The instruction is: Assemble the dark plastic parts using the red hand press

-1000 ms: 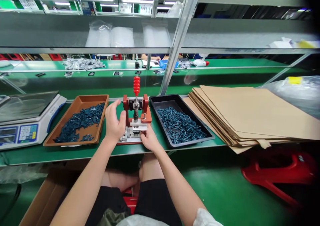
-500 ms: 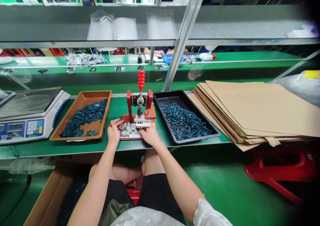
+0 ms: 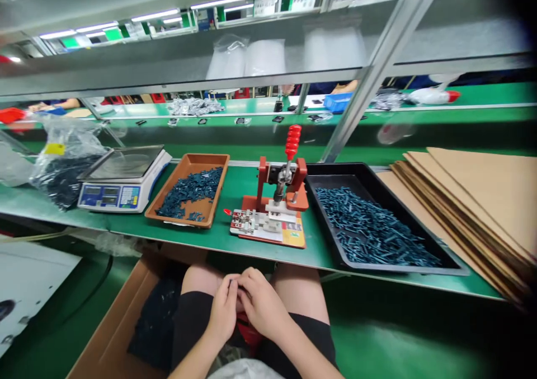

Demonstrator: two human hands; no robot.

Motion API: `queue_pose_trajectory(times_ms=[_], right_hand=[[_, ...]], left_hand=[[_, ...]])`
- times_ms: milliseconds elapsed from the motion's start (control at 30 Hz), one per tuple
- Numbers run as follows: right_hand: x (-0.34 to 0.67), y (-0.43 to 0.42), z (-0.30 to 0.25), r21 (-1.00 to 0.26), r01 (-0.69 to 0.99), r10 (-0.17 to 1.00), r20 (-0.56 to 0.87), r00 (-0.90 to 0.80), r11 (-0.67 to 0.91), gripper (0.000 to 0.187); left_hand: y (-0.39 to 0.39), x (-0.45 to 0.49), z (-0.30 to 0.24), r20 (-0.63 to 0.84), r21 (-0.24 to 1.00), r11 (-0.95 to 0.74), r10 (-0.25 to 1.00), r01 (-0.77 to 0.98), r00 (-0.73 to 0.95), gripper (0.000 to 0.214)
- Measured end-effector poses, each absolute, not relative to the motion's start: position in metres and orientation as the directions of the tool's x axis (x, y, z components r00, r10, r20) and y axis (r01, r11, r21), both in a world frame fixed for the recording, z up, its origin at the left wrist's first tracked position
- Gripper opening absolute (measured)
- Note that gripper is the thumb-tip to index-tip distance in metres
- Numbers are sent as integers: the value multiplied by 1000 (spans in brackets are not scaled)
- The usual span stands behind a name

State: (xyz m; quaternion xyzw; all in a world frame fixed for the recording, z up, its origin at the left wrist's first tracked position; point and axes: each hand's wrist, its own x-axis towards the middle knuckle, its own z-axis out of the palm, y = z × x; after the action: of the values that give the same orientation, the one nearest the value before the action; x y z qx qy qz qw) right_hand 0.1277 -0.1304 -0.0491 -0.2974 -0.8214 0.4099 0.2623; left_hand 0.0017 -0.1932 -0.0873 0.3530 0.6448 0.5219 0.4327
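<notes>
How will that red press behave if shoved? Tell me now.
The press looks heavy for its size, with a thick metal frame, so a light push probably won't shift it. Its tall handle rises well above the base, so a hard shove up there might tip it.

Curling together, left hand (image 3: 222,312) and right hand (image 3: 264,303) meeting at the fingers (image 3: 241,281), something small possibly hidden between them; dark teal plastic parts (image 3: 155,326) lying piled in a cardboard box (image 3: 109,334) just beside the left knee (image 3: 201,278).

Both hands (image 3: 251,303) now together over the lap (image 3: 201,281)
</notes>
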Motion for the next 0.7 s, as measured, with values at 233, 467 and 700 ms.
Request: queue_pose_trajectory(times_ms=[233, 467, 700], right_hand=[[216, -65, -8, -716, 413, 818, 413, -400, 563, 23], [324, 49, 3, -413, 880, 972, 125, -200, 235, 26], [311, 57, -10, -320, 920, 951, -133, -280, 227, 17]], left_hand=[[-255, -164, -122, -128, 792, 495, 708, 358, -694, 50], [-195, -211, -56, 360, 461, 204, 846, 863, -393, 35], [-67, -190, 29, 169, 425, 326, 888, 845, -428, 37]])
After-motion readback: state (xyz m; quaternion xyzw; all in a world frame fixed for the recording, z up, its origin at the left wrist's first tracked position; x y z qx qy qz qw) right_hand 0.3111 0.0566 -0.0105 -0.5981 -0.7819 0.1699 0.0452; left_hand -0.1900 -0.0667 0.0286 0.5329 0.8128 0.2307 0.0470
